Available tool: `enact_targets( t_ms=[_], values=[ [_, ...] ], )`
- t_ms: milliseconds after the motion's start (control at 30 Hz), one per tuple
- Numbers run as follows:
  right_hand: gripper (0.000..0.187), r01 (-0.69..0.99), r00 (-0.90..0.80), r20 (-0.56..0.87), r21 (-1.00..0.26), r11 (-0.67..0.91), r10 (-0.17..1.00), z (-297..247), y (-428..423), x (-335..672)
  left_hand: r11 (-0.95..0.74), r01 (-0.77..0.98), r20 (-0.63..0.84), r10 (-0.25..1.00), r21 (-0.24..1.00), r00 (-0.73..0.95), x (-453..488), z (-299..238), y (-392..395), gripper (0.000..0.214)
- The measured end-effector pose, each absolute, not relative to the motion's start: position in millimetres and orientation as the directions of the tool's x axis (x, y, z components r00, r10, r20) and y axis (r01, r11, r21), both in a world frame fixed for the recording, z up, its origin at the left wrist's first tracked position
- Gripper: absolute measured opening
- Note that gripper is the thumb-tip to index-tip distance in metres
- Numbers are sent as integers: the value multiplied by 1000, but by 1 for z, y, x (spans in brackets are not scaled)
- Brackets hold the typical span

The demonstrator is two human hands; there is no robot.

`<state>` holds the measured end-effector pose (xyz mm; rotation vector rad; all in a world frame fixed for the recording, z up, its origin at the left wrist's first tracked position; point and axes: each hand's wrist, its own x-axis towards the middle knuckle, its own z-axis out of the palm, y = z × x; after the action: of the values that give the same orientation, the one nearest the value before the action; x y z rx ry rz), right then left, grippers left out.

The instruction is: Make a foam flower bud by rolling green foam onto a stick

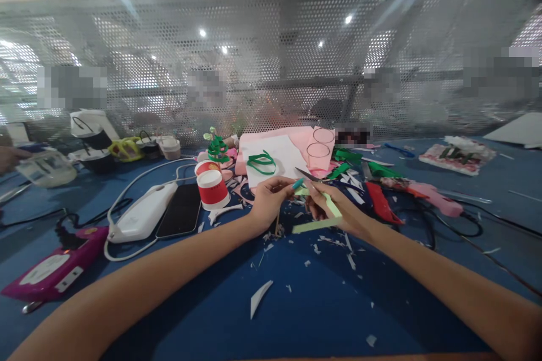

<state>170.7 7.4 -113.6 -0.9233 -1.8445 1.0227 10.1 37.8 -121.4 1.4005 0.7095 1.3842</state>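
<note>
My left hand [271, 200] pinches one end of a pale green paper strip [315, 226], a teal nail showing at its fingertip. Facing it, my right hand [326, 200] also has its fingers closed on the strip, which bends over the hand and hangs below it. A dark pointed scissor blade [308, 174] shows just beyond my right fingers; whether that hand grips the scissors is hidden. Behind the hands, a looped green strip [261, 163] lies on white paper [288, 149] over a pink sheet [317, 136] with drawn circles.
White scraps [259, 299] litter the blue table [203, 316]. To the left are red-and-white paper cups [213, 190], a black phone [180, 211], a white power bank-like device [144, 213] and a purple power strip [55, 265]. A pink glue gun [436, 198] with cables lies right.
</note>
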Motion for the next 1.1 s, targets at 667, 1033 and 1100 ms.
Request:
enact_targets(
  t_ms=[667, 1033, 1100],
  values=[
    [27, 23, -309, 296, -948, 318, 904, -121, 10, 160, -581, 4, 573, 804, 814, 160, 11, -124, 33, 17],
    [25, 91, -142, 323, -937, 337, 936, -111, 12, 169, -485, -59, 468, 796, 872, 384, 11, -122, 26, 57],
    [24, 139, -181, 357, -913, 384, 916, -110, 8, 169, -439, -82, 439, 831, 895, 342, 11, -122, 27, 58]
  ],
)
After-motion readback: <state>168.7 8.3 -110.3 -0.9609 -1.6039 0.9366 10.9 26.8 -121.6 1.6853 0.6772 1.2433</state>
